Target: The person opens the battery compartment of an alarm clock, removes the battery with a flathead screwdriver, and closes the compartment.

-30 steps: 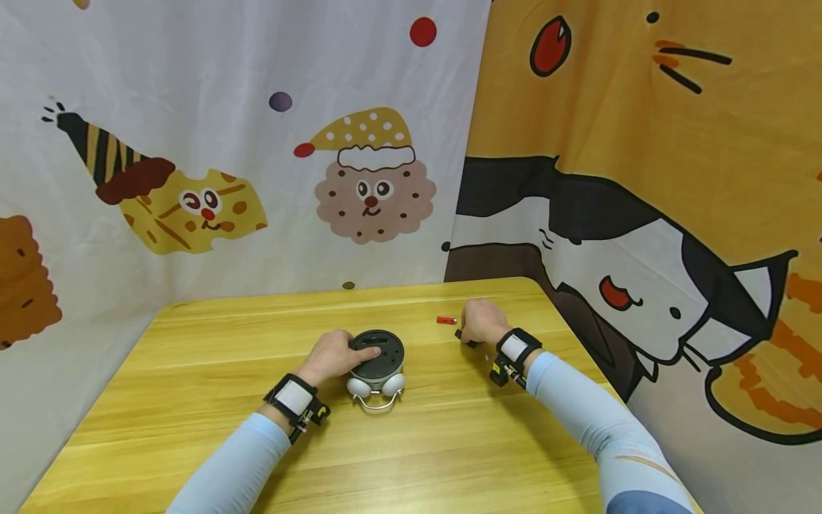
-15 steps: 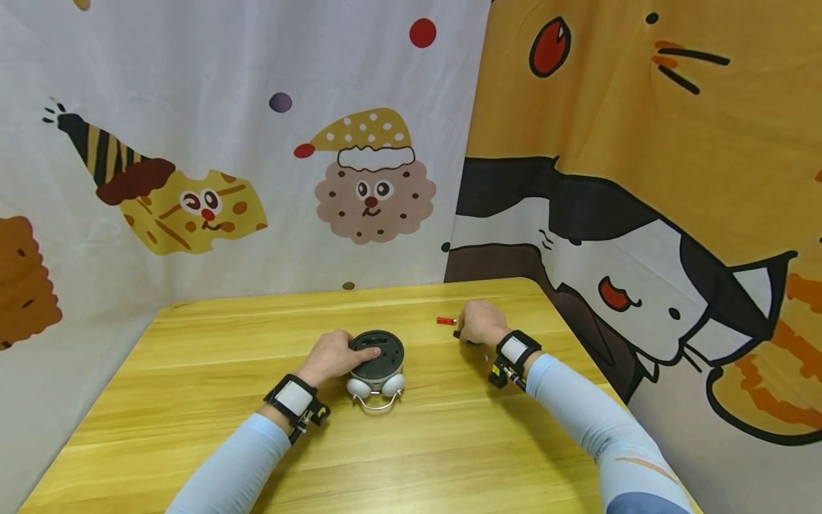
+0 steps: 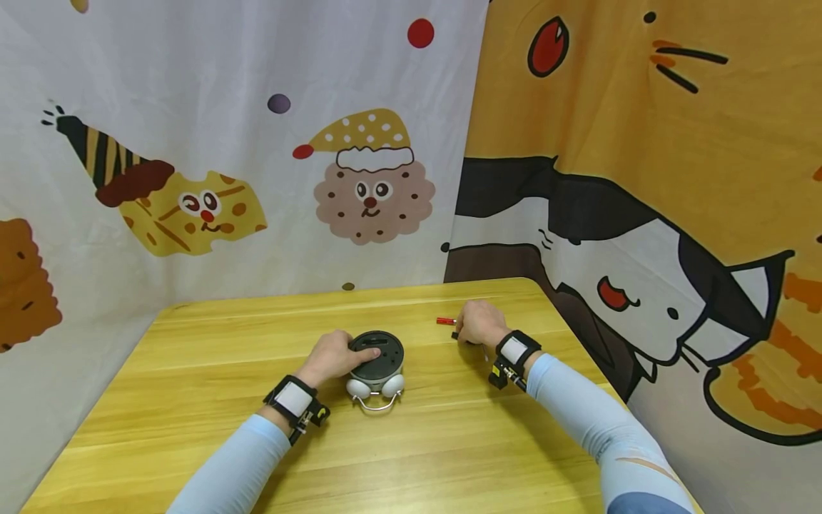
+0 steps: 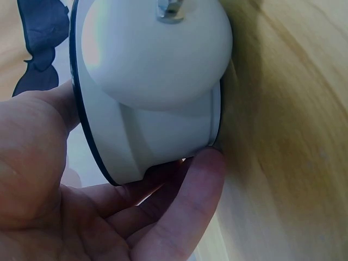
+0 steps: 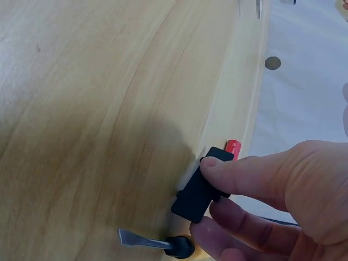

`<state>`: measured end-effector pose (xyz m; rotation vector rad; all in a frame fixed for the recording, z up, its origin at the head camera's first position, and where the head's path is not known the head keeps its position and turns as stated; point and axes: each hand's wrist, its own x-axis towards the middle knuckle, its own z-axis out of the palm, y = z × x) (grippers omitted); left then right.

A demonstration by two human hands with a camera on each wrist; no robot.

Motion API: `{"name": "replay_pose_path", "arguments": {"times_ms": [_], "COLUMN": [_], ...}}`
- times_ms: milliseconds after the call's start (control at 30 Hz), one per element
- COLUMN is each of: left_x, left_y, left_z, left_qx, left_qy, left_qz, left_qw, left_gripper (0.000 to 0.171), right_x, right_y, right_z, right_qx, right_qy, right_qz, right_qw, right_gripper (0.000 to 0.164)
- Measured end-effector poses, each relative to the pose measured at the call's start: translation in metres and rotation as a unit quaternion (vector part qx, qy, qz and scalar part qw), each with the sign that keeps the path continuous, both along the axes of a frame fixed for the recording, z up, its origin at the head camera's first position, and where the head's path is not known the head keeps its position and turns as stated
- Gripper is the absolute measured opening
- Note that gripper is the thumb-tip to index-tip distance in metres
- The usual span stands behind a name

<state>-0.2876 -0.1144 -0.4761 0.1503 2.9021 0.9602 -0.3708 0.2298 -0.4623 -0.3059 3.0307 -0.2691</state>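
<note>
A white twin-bell alarm clock (image 3: pixel 388 363) lies with its black back facing up on the table. My left hand (image 3: pixel 329 360) grips its left side, thumb across the back and fingers around the rim; in the left wrist view a white bell (image 4: pixel 157 54) is close up. Over at the right, my right hand (image 3: pixel 481 323) pinches a small black battery cover (image 5: pixel 193 201) between thumb and fingers, just above the table. A red battery (image 3: pixel 446 321) lies beside that hand. Beneath the hand is a flat-bladed screwdriver (image 5: pixel 144 240), its handle mostly hidden by the fingers.
The yellow wooden table (image 3: pixel 212 371) reaches to hanging cloths at the back and right. A cartoon-printed white cloth (image 3: pixel 212 64) stands behind its far edge, and an orange one (image 3: pixel 610 107) borders its right side.
My right hand has shifted slightly left with the battery cover, nearer the red battery. My left hand and the alarm clock have stayed in place.
</note>
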Motion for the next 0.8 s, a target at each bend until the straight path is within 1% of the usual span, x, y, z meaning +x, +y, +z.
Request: {"name": "replay_pose_path", "arguments": {"times_ms": [200,433,633,800], "left_x": [0.002,0.002,0.001,-0.001], "left_y": [-0.001,-0.001,-0.002,-0.001], "left_z": [0.0,0.0,-0.002,-0.001], "left_qx": [0.003,0.005,0.005,0.008], "left_qy": [0.002,-0.002,-0.004,-0.005], "left_qz": [0.0,0.001,0.002,0.002], "left_qw": [1.0,1.0,1.0,1.0], "left_gripper": [0.053,0.053,0.053,0.053], "right_x": [0.002,0.005,0.009,0.012], "right_y": [-0.003,-0.008,-0.013,-0.017], "right_z": [0.001,0.0,0.003,0.006], "right_qx": [0.003,0.008,0.009,0.004], "right_qy": [-0.001,0.011,0.014,0.028], "right_qz": [-0.002,0.005,0.026,0.047], "right_qw": [1.0,1.0,1.0,0.998], "right_gripper": [0.017,0.016,0.011,0.011]}}
